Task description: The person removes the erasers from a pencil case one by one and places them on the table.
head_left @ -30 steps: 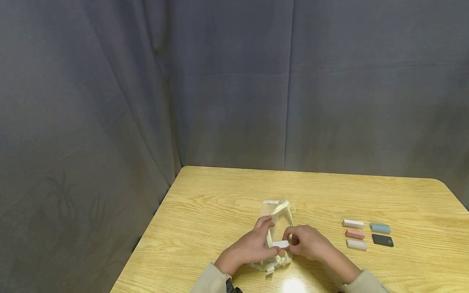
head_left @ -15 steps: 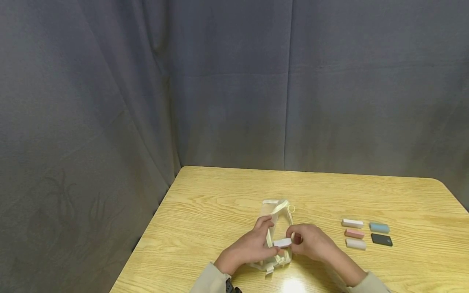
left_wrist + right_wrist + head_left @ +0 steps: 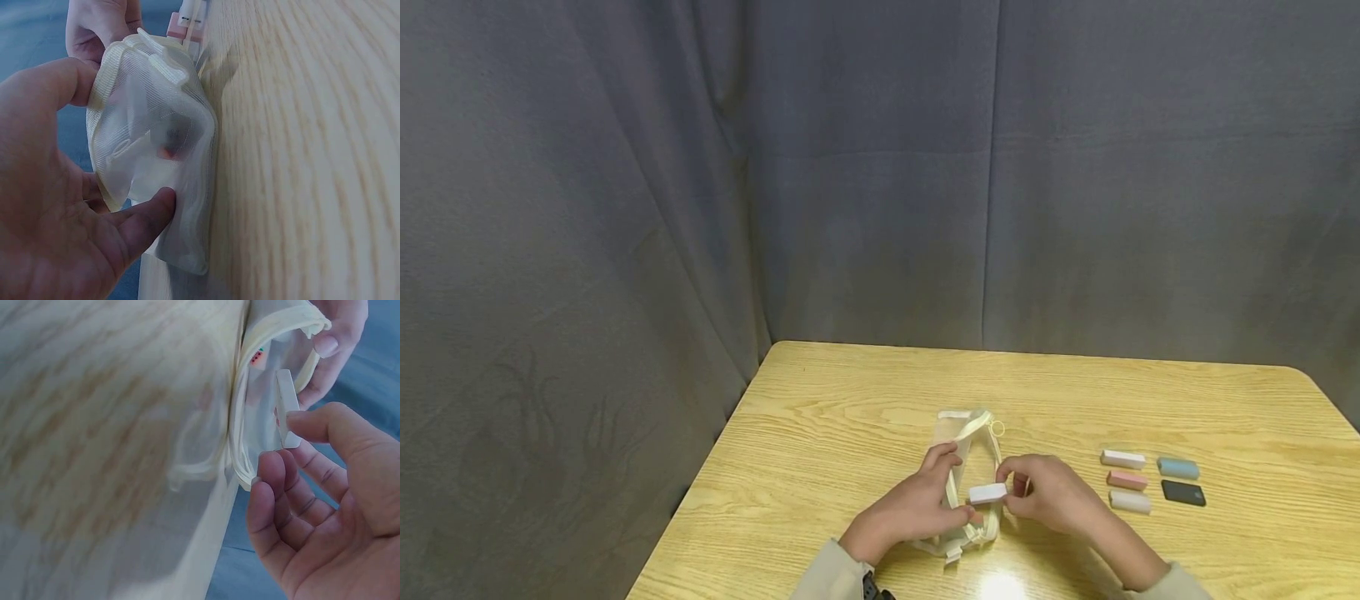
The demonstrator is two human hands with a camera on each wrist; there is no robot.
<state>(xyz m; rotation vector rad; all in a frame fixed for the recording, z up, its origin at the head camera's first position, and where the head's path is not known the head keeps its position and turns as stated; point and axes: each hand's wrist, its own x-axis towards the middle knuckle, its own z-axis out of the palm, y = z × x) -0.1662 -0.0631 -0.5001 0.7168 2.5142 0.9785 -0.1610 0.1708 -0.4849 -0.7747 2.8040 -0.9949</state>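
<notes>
My left hand (image 3: 917,500) holds a see-through mesh zip pouch (image 3: 150,119) by its pale yellow zip edge, thumb on the rim and fingers along the mesh. The pouch lies on its side with its mouth held wide. My right hand (image 3: 1048,493) pinches one end of a small white rectangular block (image 3: 287,406), eraser-like, between thumb and fingers. In the head view, that block overlaps the pouch mouth. Inside the pouch show pale contents, one with a small red watermelon print (image 3: 257,356).
On the wooden table (image 3: 850,392) to the right lie a white block (image 3: 1123,459), a pink block (image 3: 1127,480), a beige block (image 3: 1130,502), a blue block (image 3: 1177,468) and a black block (image 3: 1183,492). A grey curtain (image 3: 865,208) hangs behind the table.
My right hand has shifted a little to the right, drawing the white block right and slightly up in the head view. The left hand and pouch stay nearly where they were.
</notes>
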